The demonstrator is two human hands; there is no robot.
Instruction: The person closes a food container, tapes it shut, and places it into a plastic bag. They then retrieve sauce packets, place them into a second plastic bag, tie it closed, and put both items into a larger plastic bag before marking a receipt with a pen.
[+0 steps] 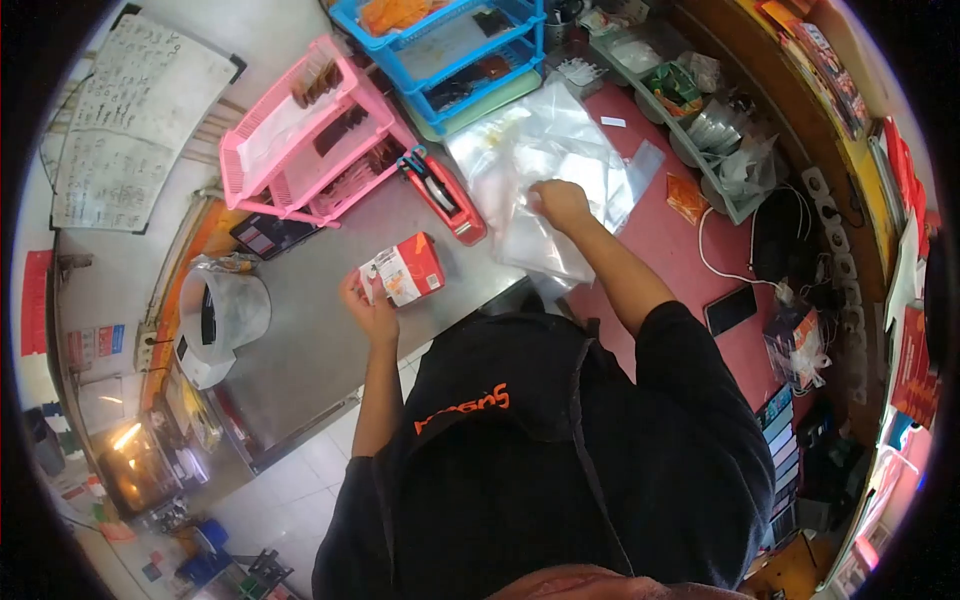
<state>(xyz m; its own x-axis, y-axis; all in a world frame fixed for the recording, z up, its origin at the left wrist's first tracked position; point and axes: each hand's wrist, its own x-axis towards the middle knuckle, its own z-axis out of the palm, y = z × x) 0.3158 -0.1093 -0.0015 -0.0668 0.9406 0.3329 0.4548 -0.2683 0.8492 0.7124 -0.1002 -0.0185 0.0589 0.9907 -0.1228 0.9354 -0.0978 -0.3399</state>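
A small red and white printed box (pixel 402 270) is in my left hand (pixel 372 303), its fingers closed around the left end, above the metal counter. My right hand (pixel 562 205) is over a stack of clear plastic bags (pixel 548 245), fingertips pinched on the top bag. Between the box and the pink rack lies a red tape dispenser (pixel 443 195), close to the left edge of the bags.
A pink tiered rack (pixel 310 135) and blue stacked trays (pixel 440 60) stand at the back. A white tub (pixel 225 310) sits left on the metal counter (pixel 310 365). On the right are a phone (pixel 731 310), an orange packet (pixel 686 198), cables and grey bins (pixel 690 120).
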